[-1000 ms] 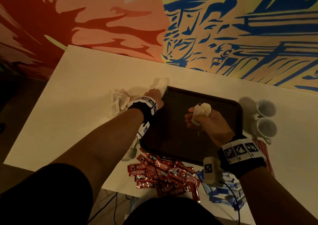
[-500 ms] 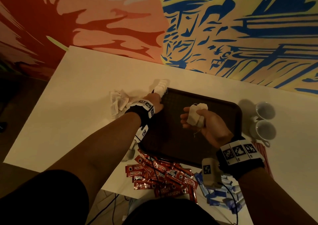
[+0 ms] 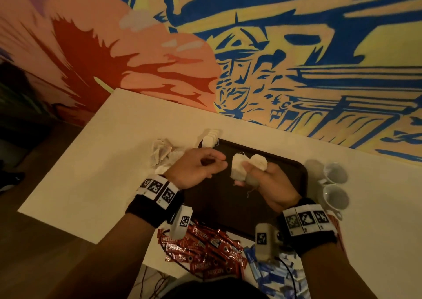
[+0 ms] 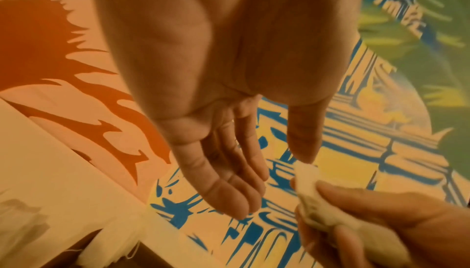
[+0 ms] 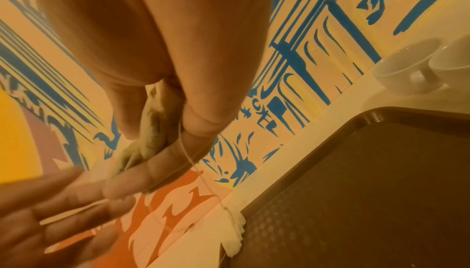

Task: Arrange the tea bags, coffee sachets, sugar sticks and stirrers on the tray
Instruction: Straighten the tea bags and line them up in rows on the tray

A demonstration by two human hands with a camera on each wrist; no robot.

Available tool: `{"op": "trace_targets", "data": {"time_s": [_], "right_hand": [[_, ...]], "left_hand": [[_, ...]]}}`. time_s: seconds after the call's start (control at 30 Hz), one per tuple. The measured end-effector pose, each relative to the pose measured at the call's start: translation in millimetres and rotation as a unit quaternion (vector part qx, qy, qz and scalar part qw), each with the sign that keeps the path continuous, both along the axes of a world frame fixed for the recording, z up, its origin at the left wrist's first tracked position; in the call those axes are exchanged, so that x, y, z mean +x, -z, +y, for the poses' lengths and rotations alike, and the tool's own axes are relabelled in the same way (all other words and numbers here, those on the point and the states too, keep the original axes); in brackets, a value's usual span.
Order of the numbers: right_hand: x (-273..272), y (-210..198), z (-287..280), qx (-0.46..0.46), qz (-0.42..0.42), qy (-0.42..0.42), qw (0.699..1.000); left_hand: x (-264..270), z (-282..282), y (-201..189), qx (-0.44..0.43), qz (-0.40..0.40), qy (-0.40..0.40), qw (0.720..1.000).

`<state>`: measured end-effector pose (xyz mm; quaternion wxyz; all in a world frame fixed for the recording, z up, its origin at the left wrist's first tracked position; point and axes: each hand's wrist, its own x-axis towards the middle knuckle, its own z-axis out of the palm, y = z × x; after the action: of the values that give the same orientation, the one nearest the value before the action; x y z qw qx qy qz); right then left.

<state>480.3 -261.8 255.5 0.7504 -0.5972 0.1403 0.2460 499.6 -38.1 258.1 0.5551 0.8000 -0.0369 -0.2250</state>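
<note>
My right hand (image 3: 250, 174) holds a small bunch of white tea bags (image 3: 238, 168) above the dark brown tray (image 3: 228, 209), a string dangling from them. In the right wrist view those tea bags (image 5: 152, 129) are squeezed between thumb and fingers. My left hand (image 3: 212, 165) is beside them with relaxed fingers; in the left wrist view its thumb tip touches the top of the tea bags (image 4: 309, 173). A row of tea bags (image 3: 210, 138) stands at the tray's far left corner. Red coffee sachets (image 3: 205, 248) and blue sugar sticks (image 3: 269, 273) lie near the table's front edge.
A loose heap of tea bags (image 3: 164, 153) lies on the white table (image 3: 91, 173) left of the tray. Two white cups (image 3: 335, 185) stand right of the tray, with red sticks (image 3: 338, 226) below them. A painted wall runs behind the table.
My left hand has left the tea bag row at the tray's corner and moved right to the bunch. My right hand has risen slightly with its tea bags.
</note>
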Motion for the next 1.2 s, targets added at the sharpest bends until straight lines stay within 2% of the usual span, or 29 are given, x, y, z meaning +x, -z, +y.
{"op": "trace_targets", "data": {"time_s": [0.17,0.4,0.63,0.87,1.0,1.1,1.2], "right_hand": [[-16,-13,0,-0.008,-0.048,0.006,0.999],[-39,-27,-10,-0.07,-0.138,-0.035,0.987],[-50,-35,-28,-0.101,-0.178,-0.06,0.977],[-54,-26,-36,-0.13,-0.201,-0.045,0.97],[-54,-27,-36,-0.118,-0.195,-0.075,0.971],[-45,-26,-33,-0.125,-0.154,-0.101,0.975],[-24,-17,-28,-0.153,-0.109,-0.08,0.979]], "left_hand": [[-36,-22,-17,-0.046,-0.011,-0.002,0.999],[-72,-46,-23,-0.016,-0.039,-0.027,0.999],[-93,-55,-30,-0.02,-0.068,-0.049,0.996],[-106,-67,-23,0.021,-0.078,-0.053,0.995],[-101,-61,-22,0.04,-0.059,-0.036,0.997],[-86,-48,-25,0.078,-0.046,-0.002,0.996],[-61,-26,-26,0.092,-0.043,-0.021,0.995]]}}
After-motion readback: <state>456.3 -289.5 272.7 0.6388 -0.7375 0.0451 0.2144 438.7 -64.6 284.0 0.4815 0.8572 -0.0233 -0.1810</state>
